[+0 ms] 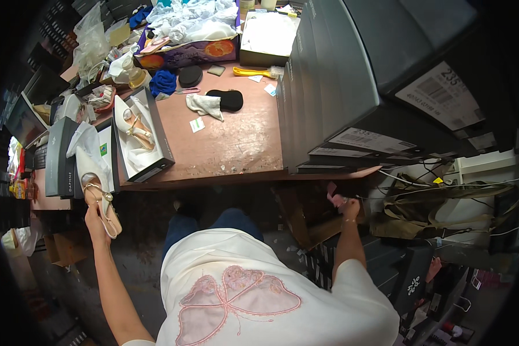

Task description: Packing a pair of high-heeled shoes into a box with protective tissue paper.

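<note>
My left hand (95, 222) grips a beige heeled sandal (101, 202) with thin straps, held low at the left below the table edge. Above it sits an open shoe box (155, 135) lined with white paper, holding the matching sandal (135, 128). My right hand (349, 207) reaches down under the right end of the table and pinches a small pink item (333, 198) beside dark boxes. A white shirt with a pink butterfly fills the lower middle.
A tall stack of dark shoe boxes (352, 75) with white labels stands on the table's right side. The brown table (236, 138) carries black pads, a white cloth, a blue cloth and cluttered bags. More boxes lie on the floor (398, 271) at right.
</note>
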Demonstrator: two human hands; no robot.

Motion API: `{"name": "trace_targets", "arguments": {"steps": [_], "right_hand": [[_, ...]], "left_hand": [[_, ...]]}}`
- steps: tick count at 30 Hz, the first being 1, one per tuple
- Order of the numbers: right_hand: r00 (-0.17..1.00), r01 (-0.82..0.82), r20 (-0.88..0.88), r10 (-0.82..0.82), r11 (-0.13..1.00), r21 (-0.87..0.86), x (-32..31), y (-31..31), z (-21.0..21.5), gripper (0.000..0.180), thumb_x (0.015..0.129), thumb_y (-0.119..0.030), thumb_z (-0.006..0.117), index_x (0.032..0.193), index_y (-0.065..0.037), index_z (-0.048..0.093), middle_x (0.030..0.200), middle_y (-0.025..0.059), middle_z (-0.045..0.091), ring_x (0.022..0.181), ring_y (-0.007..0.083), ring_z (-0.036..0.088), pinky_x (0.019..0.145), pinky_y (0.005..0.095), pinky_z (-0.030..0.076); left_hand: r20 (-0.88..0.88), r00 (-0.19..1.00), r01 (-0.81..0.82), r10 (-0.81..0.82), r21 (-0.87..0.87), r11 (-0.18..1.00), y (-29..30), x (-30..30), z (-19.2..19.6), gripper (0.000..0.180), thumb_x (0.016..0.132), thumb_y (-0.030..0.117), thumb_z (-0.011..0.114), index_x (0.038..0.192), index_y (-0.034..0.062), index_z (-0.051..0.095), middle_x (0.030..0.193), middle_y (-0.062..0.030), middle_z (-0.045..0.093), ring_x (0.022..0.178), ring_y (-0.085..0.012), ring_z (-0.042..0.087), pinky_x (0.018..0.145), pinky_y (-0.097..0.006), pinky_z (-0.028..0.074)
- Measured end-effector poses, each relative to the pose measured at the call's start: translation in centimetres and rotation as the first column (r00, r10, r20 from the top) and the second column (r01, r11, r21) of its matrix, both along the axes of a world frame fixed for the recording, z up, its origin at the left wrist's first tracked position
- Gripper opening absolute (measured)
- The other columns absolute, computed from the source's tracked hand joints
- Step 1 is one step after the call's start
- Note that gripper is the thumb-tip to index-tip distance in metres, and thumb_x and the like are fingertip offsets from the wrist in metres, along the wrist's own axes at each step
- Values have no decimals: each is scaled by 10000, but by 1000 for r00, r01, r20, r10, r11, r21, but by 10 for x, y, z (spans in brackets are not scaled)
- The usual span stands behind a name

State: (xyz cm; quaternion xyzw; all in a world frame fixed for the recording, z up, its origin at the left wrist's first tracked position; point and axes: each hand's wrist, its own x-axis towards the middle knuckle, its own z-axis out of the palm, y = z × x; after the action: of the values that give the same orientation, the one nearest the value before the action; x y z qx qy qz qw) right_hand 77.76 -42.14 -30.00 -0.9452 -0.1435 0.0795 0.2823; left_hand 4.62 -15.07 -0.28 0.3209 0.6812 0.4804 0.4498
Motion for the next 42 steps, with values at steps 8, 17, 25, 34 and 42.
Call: {"name": "trace_targets", "arguments": {"steps": [8, 17, 25, 34, 42], "right_hand": [[907, -11, -415, 73, 989, 151, -7, -35, 2, 293, 878, -133, 490, 1042, 49, 651, 981, 109, 667, 878, 180, 618, 759, 294, 474], [974, 25, -224, -21, 1000, 15, -23, -21, 0, 189, 771, -155, 682, 839, 20, 670, 751, 125, 657, 654, 187, 625, 642, 350, 501], [912, -96, -409, 30, 985, -142, -4, -38, -62, 756, 685, -376, 737, 1277, -9, 443, 1084, 260, 623, 931, 382, 639, 854, 398, 493], [979, -154, -194, 68, 867, -473, -47, -11, 15, 385, 761, -390, 700, 792, -6, 691, 913, 181, 694, 919, 312, 671, 801, 407, 528], [859, -106, -509, -52, 955, -278, -63, 3, 13, 255, 824, -240, 619, 904, -11, 700, 929, 177, 689, 880, 302, 676, 771, 429, 516]], "left_hand": [[18, 997, 81, -80, -59, 995, 16, 8, -3, 247, 907, 234, 502, 921, 3, 589, 803, -68, 601, 669, -154, 601, 603, -291, 500], [-8, 996, 91, -91, -63, 994, 9, 8, -9, 260, 899, 225, 477, 965, -1, 588, 784, -83, 598, 635, -175, 614, 572, -298, 525], [5, 995, 103, -103, -61, 993, 6, 14, -8, 262, 904, 219, 460, 968, -4, 583, 788, -87, 596, 638, -185, 619, 576, -312, 538], [20, 996, 92, -91, -97, 991, -8, 17, 2, 260, 907, 225, 456, 969, 4, 578, 823, -77, 592, 655, -179, 619, 582, -317, 541], [8, 993, 115, -115, -90, 989, -9, 12, -11, 263, 920, 222, 439, 994, 7, 571, 833, -68, 596, 680, -165, 620, 599, -315, 543]]}}
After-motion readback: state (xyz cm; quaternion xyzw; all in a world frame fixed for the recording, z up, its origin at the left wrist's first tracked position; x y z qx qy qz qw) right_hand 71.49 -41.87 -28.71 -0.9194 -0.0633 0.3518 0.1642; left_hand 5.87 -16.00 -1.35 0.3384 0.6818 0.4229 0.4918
